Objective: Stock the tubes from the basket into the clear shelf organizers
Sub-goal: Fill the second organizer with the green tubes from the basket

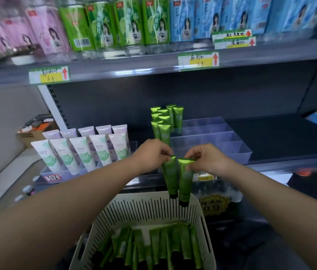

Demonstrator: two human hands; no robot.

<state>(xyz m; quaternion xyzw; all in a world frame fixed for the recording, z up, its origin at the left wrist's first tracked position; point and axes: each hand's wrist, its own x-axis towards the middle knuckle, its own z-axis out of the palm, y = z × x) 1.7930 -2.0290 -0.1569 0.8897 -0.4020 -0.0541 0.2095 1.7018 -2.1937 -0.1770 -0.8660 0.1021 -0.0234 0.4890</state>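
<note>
Shop shelf [270,137] ahead: clear organizer [212,141] holds stocked tubes [163,121] upright at its left. Our left hand [151,152] and right hand [206,158] each pinch a crimped end, fingers [164,152] clamped. Left tube [170,178] and right tube [185,182] hang caps-down over the basket [198,209], spare tubes [153,246] lying inside.

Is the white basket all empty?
No, many green tubes lie side by side in the bottom of the white basket.
</note>
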